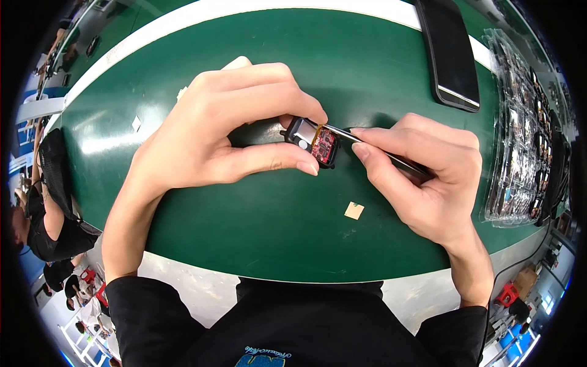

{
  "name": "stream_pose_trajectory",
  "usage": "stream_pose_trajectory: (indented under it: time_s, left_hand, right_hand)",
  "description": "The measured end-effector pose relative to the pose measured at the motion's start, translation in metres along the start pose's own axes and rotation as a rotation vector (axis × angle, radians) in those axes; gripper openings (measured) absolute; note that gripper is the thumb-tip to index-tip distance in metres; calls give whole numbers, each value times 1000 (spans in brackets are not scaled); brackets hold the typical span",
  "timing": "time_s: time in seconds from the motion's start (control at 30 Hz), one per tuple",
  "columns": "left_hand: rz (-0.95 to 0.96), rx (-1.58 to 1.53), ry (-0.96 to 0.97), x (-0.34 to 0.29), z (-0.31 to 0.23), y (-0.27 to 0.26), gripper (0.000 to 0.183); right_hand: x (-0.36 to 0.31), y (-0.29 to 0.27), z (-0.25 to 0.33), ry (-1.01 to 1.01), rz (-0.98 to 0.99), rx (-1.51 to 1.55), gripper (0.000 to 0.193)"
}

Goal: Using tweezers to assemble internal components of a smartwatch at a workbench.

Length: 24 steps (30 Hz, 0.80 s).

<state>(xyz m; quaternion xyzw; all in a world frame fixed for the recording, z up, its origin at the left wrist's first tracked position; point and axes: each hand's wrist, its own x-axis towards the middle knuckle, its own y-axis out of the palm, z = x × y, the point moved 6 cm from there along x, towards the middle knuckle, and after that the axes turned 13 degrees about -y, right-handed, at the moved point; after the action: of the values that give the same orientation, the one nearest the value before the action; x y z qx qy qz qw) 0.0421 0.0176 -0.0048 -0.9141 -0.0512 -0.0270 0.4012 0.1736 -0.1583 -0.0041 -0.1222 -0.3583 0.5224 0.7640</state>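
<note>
Between the thumb and fingers of my left hand [220, 125] is a small black electronic device [312, 142] with its casing uncovered. Inside it a silvery block sits beside a red circuit board [324, 145], with a strip of amber tape between them. My right hand [428, 174] pinches a pair of metal tweezers [348, 134]. Their tips reach the device's upper edge near the amber tape; whether they grip anything there cannot be made out. A small cream-coloured square [354, 210] lies on the green table [263, 235] below the device.
At the far right lies a black smartphone-like slab [451, 55]. Stacked clear plastic trays [518, 131] with small parts stand along the right edge. A small white piece [136, 123] rests left of my left hand. Other people sit at the left, beside a black mesh chair back [55, 165].
</note>
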Motion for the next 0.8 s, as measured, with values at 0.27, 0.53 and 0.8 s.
stream_pose_trajectory:
  time_s: [0.27, 0.53, 0.8]
  left_hand:
    - [3, 2, 4, 2, 0, 1, 53]
    - [-47, -45, -130, 0, -2, 0, 57]
    - [-28, 4, -128, 3, -9, 1, 66]
  right_hand:
    - [-1, -2, 1, -68, -35, 0, 16]
    - [4, -12, 5, 5, -42, -25, 16]
    - [2, 8, 3, 67, 0, 93, 33]
